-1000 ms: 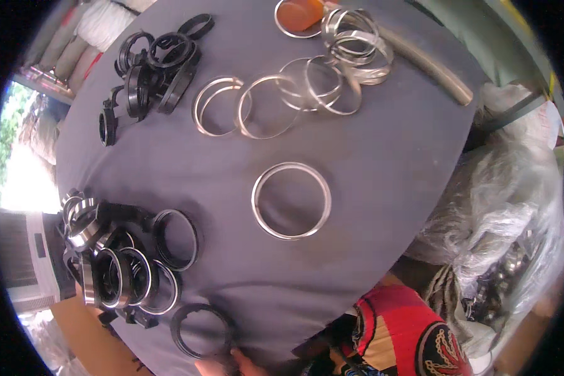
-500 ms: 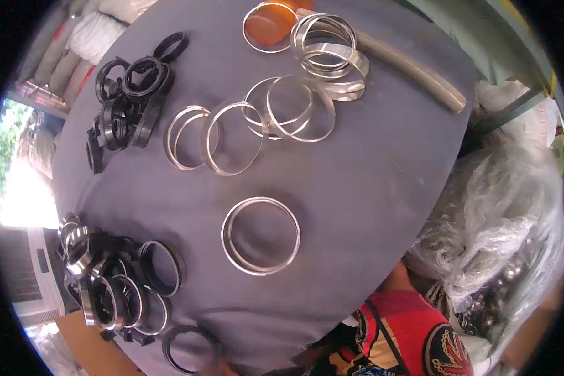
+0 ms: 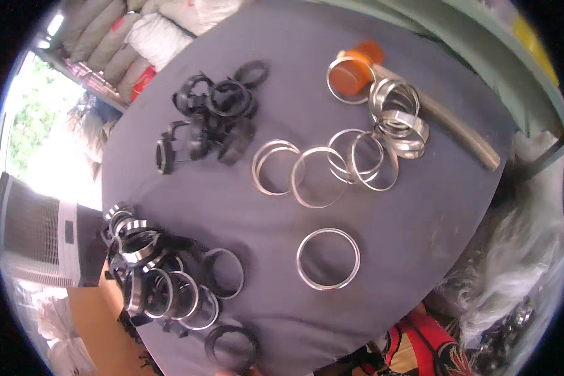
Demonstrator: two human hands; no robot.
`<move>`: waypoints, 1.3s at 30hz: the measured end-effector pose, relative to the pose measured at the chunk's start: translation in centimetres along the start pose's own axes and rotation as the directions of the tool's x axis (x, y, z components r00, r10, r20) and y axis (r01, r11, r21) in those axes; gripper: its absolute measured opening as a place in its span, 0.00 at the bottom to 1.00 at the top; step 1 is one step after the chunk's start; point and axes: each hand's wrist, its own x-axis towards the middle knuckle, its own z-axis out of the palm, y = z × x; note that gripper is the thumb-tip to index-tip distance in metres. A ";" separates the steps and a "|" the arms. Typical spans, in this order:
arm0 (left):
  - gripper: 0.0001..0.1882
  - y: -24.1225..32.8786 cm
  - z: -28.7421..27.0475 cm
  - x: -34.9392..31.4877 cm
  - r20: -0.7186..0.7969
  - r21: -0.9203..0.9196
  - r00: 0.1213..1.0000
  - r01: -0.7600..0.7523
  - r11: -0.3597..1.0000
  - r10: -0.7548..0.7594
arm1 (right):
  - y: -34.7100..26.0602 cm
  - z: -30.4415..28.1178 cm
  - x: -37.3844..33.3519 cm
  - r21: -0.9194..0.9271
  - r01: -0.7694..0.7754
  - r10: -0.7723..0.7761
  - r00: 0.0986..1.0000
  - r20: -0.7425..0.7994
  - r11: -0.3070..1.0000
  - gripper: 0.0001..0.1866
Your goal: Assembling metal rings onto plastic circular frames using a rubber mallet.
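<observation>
At the lower edge, a small bit of what looks like my left hand (image 3: 235, 373) shows beside a black ring (image 3: 212, 344) lying on the table. Its fingers are mostly cut off, so I cannot tell how they are held. My right hand is out of sight. A single silver metal ring (image 3: 328, 287) lies flat by itself right of the middle. Left of it is a heap of rings (image 3: 138, 247), silver and black mixed together. Behind the single ring, several thin metal rings (image 3: 319, 206) overlap, and a tighter cluster of metal rings (image 3: 409, 117) rests farther right.
A mallet (image 3: 457, 125) with an orange head lies at the far right; one metal ring leans on its head. Plain black rings (image 3: 197, 135) are piled far left. Around the grey table (image 3: 282, 62) are sacks (image 3: 160, 41), a cardboard box (image 3: 97, 326) and clear plastic bags (image 3: 495, 282).
The view has turned, so the table and everything on it sits farther right and lower. The rings and mallet keep the same layout. The bit of hand stays at the lower edge.
</observation>
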 end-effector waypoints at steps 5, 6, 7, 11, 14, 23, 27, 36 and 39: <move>0.16 0.6 0.6 1.1 -0.126 -0.138 0.989 -0.098 0.986 0.081 | -0.2 -4.6 -0.1 -0.097 0.027 -0.037 0.994 -0.102 0.995 0.12; 0.13 0.8 0.6 1.2 -0.137 -0.171 0.987 -0.106 0.980 0.083 | -0.3 -6.1 0.4 -0.111 0.020 -0.036 0.989 -0.145 0.994 0.12; 0.13 0.9 0.3 1.4 -0.182 -0.186 0.980 -0.118 0.975 0.084 | -0.7 -8.0 0.1 -0.125 0.024 -0.047 0.981 -0.186 0.992 0.11; 0.12 1.7 -0.7 1.5 -0.155 -0.224 0.987 -0.082 0.971 0.047 | -1.6 -15.0 -0.2 -0.154 0.005 -0.061 0.929 -0.365 0.988 0.11; 0.12 1.9 -0.3 1.1 -0.147 -0.229 0.989 -0.058 0.972 0.024 | -1.2 -18.6 -2.0 -0.159 -0.023 -0.054 0.884 -0.464 0.987 0.11; 0.20 1.7 -2.0 0.5 -0.194 -0.232 0.977 0.037 0.972 -0.084 | -7.5 -23.3 -14.6 -0.434 0.052 -0.284 0.825 -0.488 0.899 0.11; 0.22 1.6 -1.4 -0.3 -0.215 -0.311 0.972 0.027 0.950 -0.098 | -8.4 -23.8 -19.6 -0.642 0.227 -0.587 0.687 -0.427 0.733 0.11; 0.21 0.6 -2.6 -0.9 -0.174 -0.437 0.973 0.062 0.897 -0.152 | -15.4 -29.4 -34.8 -0.516 0.670 -0.843 0.374 -0.388 0.534 0.06; 0.20 0.5 -2.4 -0.5 -0.181 -0.438 0.968 0.081 0.895 -0.176 | -17.3 -33.2 -35.0 -0.637 0.537 -0.810 0.169 -0.561 0.553 0.08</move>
